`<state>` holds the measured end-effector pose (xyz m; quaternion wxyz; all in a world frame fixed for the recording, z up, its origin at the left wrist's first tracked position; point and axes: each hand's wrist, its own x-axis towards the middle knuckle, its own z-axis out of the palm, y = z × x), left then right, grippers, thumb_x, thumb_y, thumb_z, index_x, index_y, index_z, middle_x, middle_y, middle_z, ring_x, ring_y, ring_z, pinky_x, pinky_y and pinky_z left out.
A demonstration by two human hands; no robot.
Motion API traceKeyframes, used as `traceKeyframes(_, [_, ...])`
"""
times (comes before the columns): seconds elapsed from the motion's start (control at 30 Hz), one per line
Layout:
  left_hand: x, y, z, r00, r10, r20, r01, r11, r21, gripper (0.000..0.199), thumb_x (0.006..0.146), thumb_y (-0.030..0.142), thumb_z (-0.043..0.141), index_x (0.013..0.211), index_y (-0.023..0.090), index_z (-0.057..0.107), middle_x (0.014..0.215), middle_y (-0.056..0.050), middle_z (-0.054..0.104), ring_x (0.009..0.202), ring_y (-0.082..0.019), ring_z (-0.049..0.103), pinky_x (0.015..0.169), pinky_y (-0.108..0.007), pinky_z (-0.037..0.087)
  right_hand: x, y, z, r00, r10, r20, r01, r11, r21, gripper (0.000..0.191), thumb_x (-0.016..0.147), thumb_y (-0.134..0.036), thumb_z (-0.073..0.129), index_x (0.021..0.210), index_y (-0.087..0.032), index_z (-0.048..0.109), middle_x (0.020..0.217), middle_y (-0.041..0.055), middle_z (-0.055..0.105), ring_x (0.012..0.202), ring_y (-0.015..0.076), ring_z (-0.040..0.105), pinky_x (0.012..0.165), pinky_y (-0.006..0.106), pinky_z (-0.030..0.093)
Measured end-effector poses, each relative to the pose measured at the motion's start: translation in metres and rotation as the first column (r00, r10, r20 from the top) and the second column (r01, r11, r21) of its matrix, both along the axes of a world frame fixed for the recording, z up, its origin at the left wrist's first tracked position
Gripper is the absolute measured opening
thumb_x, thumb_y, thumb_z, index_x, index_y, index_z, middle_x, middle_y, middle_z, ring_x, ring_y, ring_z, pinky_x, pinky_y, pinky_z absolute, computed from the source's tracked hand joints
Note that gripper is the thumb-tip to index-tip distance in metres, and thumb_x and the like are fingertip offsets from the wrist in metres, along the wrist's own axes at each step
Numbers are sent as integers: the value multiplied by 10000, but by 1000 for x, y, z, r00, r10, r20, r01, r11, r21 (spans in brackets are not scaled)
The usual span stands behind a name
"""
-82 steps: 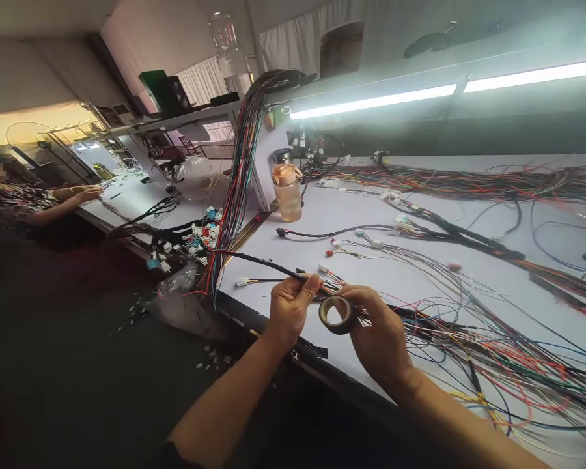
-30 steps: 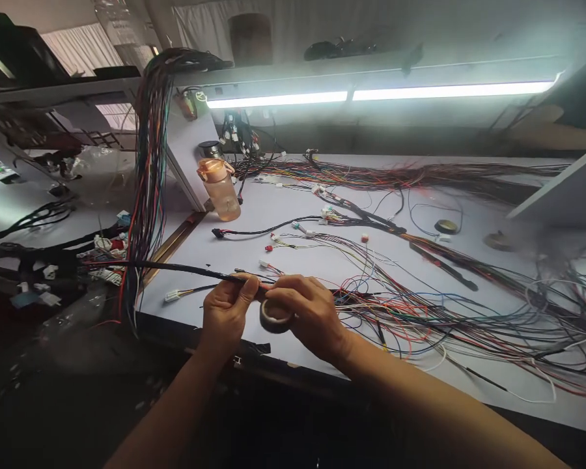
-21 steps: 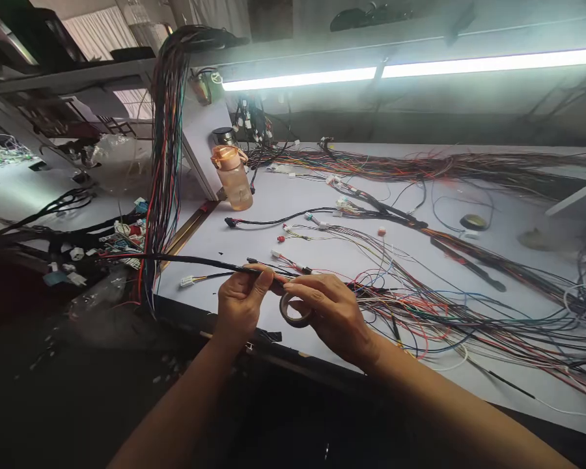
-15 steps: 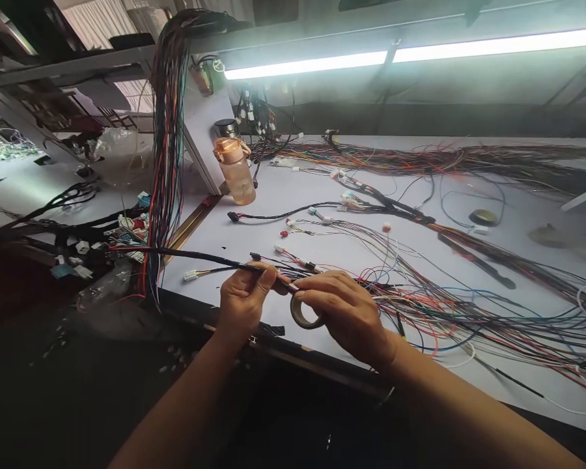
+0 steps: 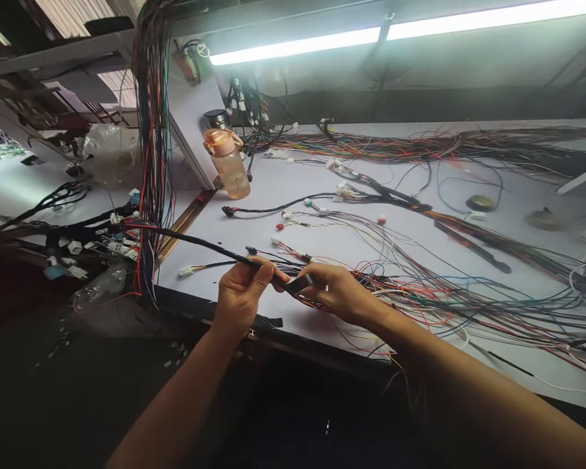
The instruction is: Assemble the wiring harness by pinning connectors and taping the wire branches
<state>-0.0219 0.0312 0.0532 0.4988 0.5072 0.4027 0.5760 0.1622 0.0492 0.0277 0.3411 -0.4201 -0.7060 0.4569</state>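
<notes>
My left hand (image 5: 241, 293) is closed around a black-wrapped wire harness (image 5: 205, 244), thumb on top. This harness runs left to a cluster of connectors (image 5: 120, 244) and right into loose coloured wires. Just right of it, my right hand (image 5: 339, 292) pinches a roll of black tape (image 5: 303, 283). A strip of the tape reaches the harness between the two hands. The roll is seen partly edge-on, and my right fingers cover some of it. Near my left hand lies a white connector (image 5: 186, 270) on thin wires.
Loose wires (image 5: 469, 303) spread over the white table to the right. A peach bottle (image 5: 229, 166) stands by the upright at the back left. A thick wire bundle (image 5: 152, 130) hangs at the left. Another tape roll (image 5: 481, 202) lies at the right, under a lit tube lamp (image 5: 297, 47).
My right hand has turned with the tape roll, which was hanging below the harness and now sits beside it, more edge-on. My left hand keeps its hold. The view has shifted slightly.
</notes>
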Motion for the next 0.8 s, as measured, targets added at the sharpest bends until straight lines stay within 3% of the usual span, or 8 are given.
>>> traceKeyframes(0.1, [2,5,2,999,-36,3,36,998,44,144,840,334,673,802,198,642,717,-15,704,761,-176,684,846,-361,530,5,4,6,990,141,-23,-143,976,-167,164,843,-284,603,905,-177,710,699,-16,635,581,103,533,530,207,400])
traceKeyframes(0.23, [2,12,8,993,-79,-85,86,993,86,142,848,329,661,796,198,638,718,-7,709,733,-175,706,950,-420,509,16,13,13,952,260,163,-251,965,-76,196,872,-280,560,914,-204,736,718,-17,671,618,120,573,568,219,423])
traceKeyframes(0.3, [1,15,9,991,-57,-117,69,992,103,141,841,327,670,807,194,639,708,-9,708,731,-182,708,889,-404,545,22,12,15,945,218,243,-222,975,-12,205,875,-261,557,973,-224,734,792,-4,703,688,142,618,629,245,458])
traceKeyframes(0.4, [-2,18,9,989,-4,-145,18,995,98,155,834,336,676,843,186,635,733,-22,713,763,-191,708,771,-354,580,30,2,16,980,23,200,-63,979,196,252,895,-218,526,1089,-226,686,974,36,718,851,170,654,759,301,500])
traceKeyframes(0.47, [-3,20,7,987,28,-157,-16,996,82,176,841,349,667,856,178,631,735,-25,712,752,-178,702,745,-328,581,31,-10,18,988,-62,144,-1,918,397,301,878,-157,521,1146,-222,642,1093,56,689,973,183,637,846,339,497])
traceKeyframes(0.6, [0,22,4,990,42,-135,-34,998,60,206,851,371,652,845,167,621,732,-22,709,693,-151,689,699,-289,575,15,-26,19,962,-140,235,-64,722,689,445,806,-57,558,1210,-241,577,1213,63,620,1094,216,577,902,386,478])
traceKeyframes(0.7, [3,21,3,997,12,-76,-8,998,57,184,856,353,650,837,171,626,744,-16,708,705,-140,686,701,-274,568,-5,-25,14,921,-300,249,-22,596,802,323,852,-73,555,1134,-225,597,1153,71,644,1043,220,592,851,368,483])
traceKeyframes(0.8, [4,19,1,1000,-6,-22,8,998,60,150,863,317,647,836,171,631,737,-7,694,698,-128,675,699,-266,567,-19,-23,6,906,-401,132,105,518,849,142,883,-125,580,983,-222,609,1025,47,677,912,180,624,784,323,483])
